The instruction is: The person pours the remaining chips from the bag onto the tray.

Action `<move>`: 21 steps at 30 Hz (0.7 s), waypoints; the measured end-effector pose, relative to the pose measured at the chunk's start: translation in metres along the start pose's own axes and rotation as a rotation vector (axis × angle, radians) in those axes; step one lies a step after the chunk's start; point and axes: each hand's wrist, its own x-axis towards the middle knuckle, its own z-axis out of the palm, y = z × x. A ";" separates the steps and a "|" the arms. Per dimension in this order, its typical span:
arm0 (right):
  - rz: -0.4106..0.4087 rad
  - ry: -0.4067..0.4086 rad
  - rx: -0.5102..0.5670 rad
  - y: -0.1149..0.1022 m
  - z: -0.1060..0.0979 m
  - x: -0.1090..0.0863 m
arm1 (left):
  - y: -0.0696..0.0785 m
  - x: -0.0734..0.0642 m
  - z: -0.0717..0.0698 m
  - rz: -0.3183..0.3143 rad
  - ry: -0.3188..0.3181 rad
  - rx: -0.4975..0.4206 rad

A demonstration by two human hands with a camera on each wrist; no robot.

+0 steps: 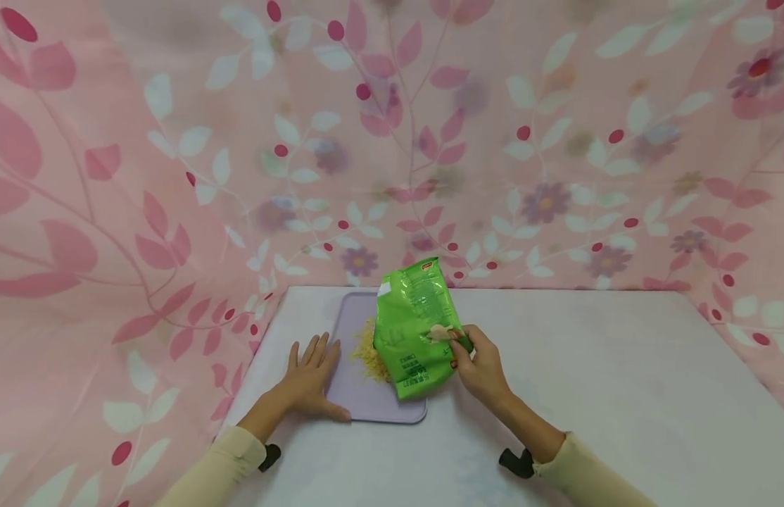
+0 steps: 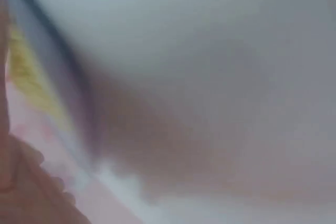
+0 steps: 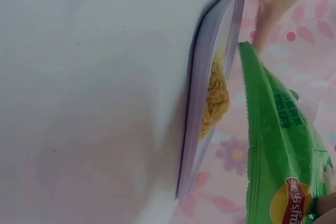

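A green snack bag (image 1: 412,310) with printing on it is tilted above a pale purple tray (image 1: 367,407). My right hand (image 1: 483,365) pinches the bag by its right edge, thumb in front. On the tray lies a pile of thin yellow shreds (image 1: 365,355), partly hidden behind the bag in the head view. My left hand (image 1: 311,384) rests at the tray's left edge with its fingers spread and its thumb by the near rim. From the right wrist, the bag (image 3: 273,145) hangs beside the tray's wall (image 3: 199,77), and the shreds (image 3: 215,103) show as a low heap.
A white tabletop (image 1: 588,380) extends to the right of the tray. Behind and to the left hangs a pink floral cloth (image 1: 392,141). Dark wrist mounts (image 1: 517,463) sit at the sleeves. The left wrist view is mostly blurred tabletop (image 2: 236,77).
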 end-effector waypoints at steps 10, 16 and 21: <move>-0.143 0.002 0.194 -0.035 -0.003 -0.006 | 0.076 0.025 -0.015 -0.030 0.013 -1.060; -0.224 -0.032 0.160 -0.042 -0.006 -0.010 | 0.094 0.030 -0.016 -0.055 -0.052 -1.339; -0.169 -0.054 0.182 -0.048 -0.018 -0.006 | 0.096 0.029 -0.018 -0.033 0.003 -1.308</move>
